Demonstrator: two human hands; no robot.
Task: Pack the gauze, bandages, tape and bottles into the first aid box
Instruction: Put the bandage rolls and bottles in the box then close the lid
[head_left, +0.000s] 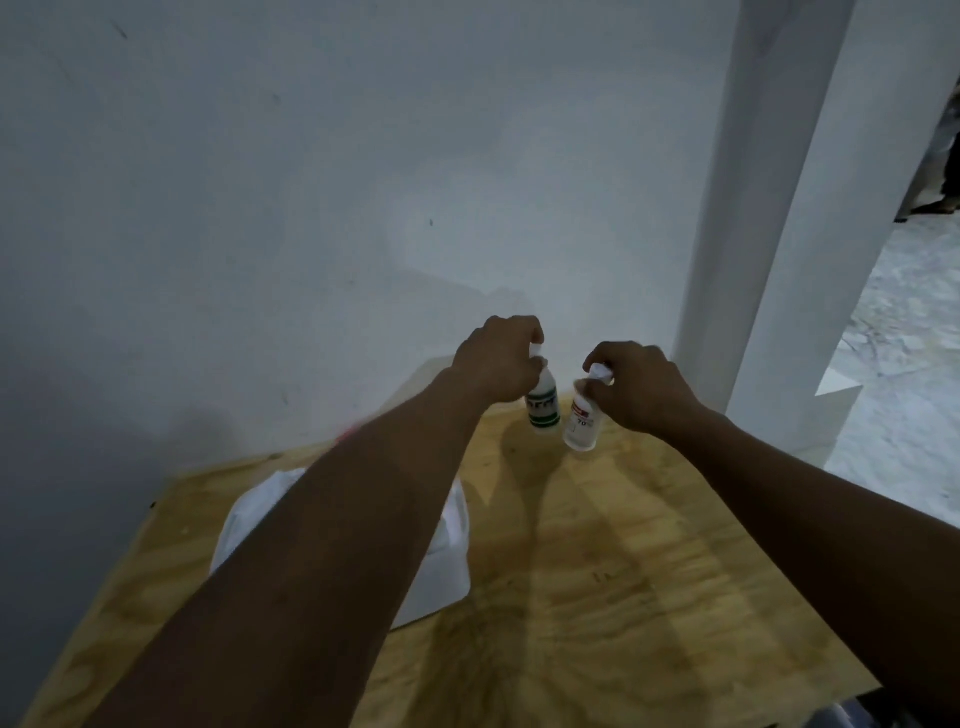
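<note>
My left hand (498, 361) grips the cap of a small white bottle with a green label (544, 408), upright near the far edge of the wooden table. Beside it, my right hand (641, 387) pinches the cap of a white bottle with a red label marked 70 (581, 427), tilted and lifted slightly off the wood. A white first aid box (447, 551) lies at the left under my left forearm, which hides most of it. Gauze, bandages and tape are out of sight.
The plywood table (597, 571) runs up against a white wall (311, 208). A white pillar (779, 234) stands at the table's far right corner. Grey speckled floor (909, 338) shows beyond it on the right.
</note>
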